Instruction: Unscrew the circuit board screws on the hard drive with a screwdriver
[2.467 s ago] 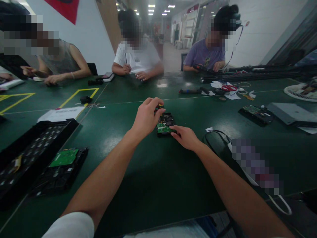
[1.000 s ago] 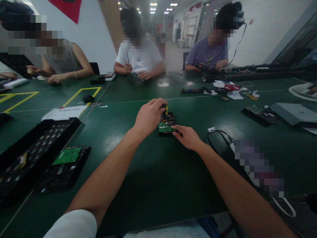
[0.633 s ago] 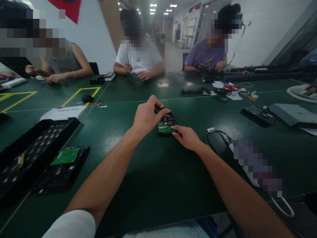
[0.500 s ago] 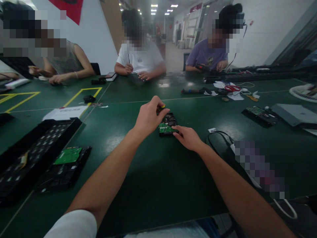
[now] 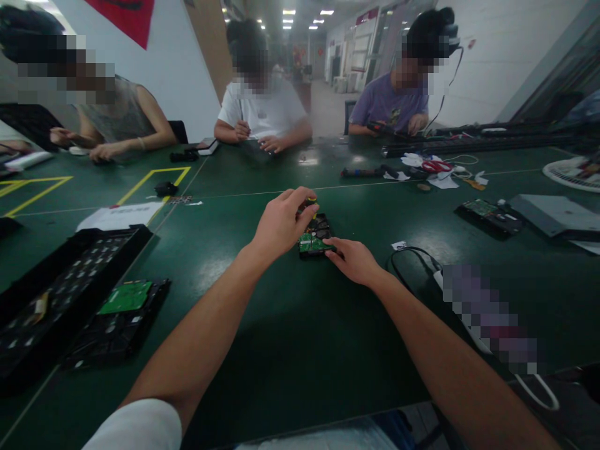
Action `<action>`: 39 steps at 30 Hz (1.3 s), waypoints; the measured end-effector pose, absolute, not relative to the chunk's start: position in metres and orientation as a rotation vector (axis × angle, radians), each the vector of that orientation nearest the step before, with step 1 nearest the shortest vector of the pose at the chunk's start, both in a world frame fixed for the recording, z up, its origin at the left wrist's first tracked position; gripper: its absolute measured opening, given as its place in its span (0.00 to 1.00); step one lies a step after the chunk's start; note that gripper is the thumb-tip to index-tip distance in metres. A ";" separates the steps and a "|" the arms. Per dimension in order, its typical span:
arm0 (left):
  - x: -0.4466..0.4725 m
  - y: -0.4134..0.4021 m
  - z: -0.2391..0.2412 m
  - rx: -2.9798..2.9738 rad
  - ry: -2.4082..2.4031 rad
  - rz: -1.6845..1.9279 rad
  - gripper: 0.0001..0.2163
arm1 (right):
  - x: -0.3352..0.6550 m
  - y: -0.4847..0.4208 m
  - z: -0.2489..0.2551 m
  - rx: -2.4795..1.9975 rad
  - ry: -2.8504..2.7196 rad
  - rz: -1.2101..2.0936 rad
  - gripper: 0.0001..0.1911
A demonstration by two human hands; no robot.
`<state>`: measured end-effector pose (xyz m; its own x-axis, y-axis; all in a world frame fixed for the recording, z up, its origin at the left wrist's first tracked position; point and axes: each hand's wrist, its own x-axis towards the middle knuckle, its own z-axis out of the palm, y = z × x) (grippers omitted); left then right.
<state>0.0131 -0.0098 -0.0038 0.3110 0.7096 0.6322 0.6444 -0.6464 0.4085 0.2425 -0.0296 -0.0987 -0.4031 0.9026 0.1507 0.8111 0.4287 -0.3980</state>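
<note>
A small black hard drive (image 5: 315,237) with a green circuit board on top lies on the dark green table (image 5: 290,337). My left hand (image 5: 281,222) is closed around a screwdriver with a yellow and black handle (image 5: 310,202), held upright over the drive. My right hand (image 5: 354,259) rests on the table with its fingertips pressed against the drive's near right corner. The screwdriver's tip is hidden behind my fingers.
At the left lie a black tray (image 5: 60,281) and another drive with a green board (image 5: 124,300). A black cable (image 5: 407,259) and a white cord (image 5: 534,387) lie to the right. Three people sit across the table, with tools and more drives (image 5: 487,215) at the far right.
My left hand has shifted slightly above the drive, its fingers turning about the screwdriver handle. My right hand has stayed on the drive's corner.
</note>
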 end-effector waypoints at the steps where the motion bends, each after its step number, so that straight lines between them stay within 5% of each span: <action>1: 0.013 -0.010 -0.004 2.467 1.279 1.264 0.06 | 0.243 -0.030 -0.098 -1.469 -2.346 0.374 0.22; 9: 0.015 -0.011 -0.006 2.313 1.358 1.253 0.14 | 0.244 -0.029 -0.099 -1.457 -2.354 0.366 0.22; 17: 0.014 -0.011 -0.002 2.454 1.236 1.228 0.07 | 0.244 -0.028 -0.101 -1.464 -2.339 0.364 0.22; 39: 0.013 -0.010 -0.004 2.463 1.280 1.297 0.07 | 0.245 -0.028 -0.101 -1.459 -2.348 0.368 0.22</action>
